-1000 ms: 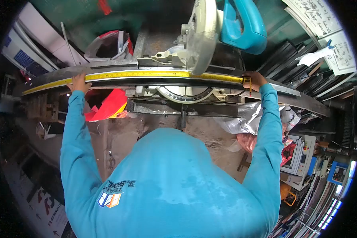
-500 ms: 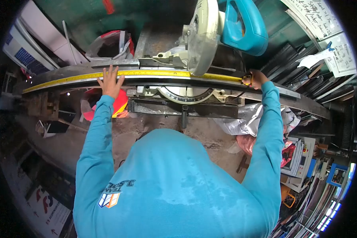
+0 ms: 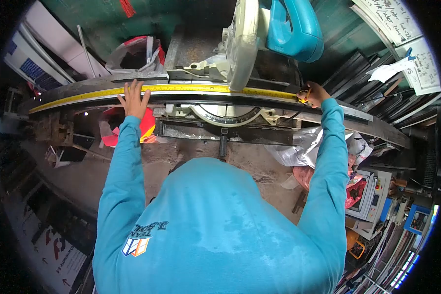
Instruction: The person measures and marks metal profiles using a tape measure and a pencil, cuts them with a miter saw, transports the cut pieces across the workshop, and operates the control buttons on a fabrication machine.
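Observation:
A yellow tape measure (image 3: 191, 88) is drawn out along a long dark metal bar (image 3: 181, 101), which lies across the bed of a miter saw (image 3: 243, 46). With fingers spread, my left hand (image 3: 134, 100) lies flat over the tape and bar, left of the saw. My right hand (image 3: 317, 95) is closed at the tape's right end, around its case, which the fingers mostly hide. The saw's pale guard sits just behind the tape, between my hands, and its teal handle (image 3: 296, 34) rises behind to the right.
Below the bar juts the saw's front handle (image 3: 223, 142). A red and yellow bag (image 3: 147, 125) hangs at left, silver sheeting (image 3: 299, 147) at right. Dark metal profiles (image 3: 350, 78) lean at the back right, near handwritten sheets (image 3: 389, 19). Another bag (image 3: 137, 53) stands behind the bar.
The view has shifted slightly, so the saw appears a little further left. Both hands keep nearly the same places on the tape; the right hand has turned slightly.

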`<state>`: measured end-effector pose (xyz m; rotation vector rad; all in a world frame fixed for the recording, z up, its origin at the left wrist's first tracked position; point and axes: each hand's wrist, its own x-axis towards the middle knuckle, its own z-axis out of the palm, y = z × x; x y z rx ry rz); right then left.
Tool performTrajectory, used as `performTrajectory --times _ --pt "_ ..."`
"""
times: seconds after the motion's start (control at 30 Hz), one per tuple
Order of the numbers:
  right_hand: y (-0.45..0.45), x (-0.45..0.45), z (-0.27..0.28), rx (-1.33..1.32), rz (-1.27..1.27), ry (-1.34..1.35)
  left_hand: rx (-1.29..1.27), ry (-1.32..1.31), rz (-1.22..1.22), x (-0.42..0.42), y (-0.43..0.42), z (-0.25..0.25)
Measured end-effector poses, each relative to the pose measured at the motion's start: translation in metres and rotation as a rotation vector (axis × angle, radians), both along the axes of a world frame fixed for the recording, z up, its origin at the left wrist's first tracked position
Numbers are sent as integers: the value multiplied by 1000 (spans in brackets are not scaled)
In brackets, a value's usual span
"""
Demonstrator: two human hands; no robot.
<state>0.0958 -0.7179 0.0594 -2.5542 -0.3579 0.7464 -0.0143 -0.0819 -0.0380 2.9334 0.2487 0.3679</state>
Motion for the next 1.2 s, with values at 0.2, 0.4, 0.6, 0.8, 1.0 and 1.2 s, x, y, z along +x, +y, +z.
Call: performTrajectory --times 0.2,0.4,0.6,0.8,1.0,1.2 --pt "18 -11 20 -83 -293 76 -39 -7 -18 -1 1 -3" --pt "11 -8 5 -90 -364 52 -5 -19 -18 1 4 -8" --pt "24 -16 25 -79 -235 1 5 -30 -18 2 4 -10" --pt "22 -18 22 8 -277 -49 15 -20 -14 3 5 -11" --pt "-21 -17 1 -228 -197 -366 25 -28 -36 3 9 -15" --pt "-120 -16 12 -345 -357 -378 27 -53 -33 5 12 -20"
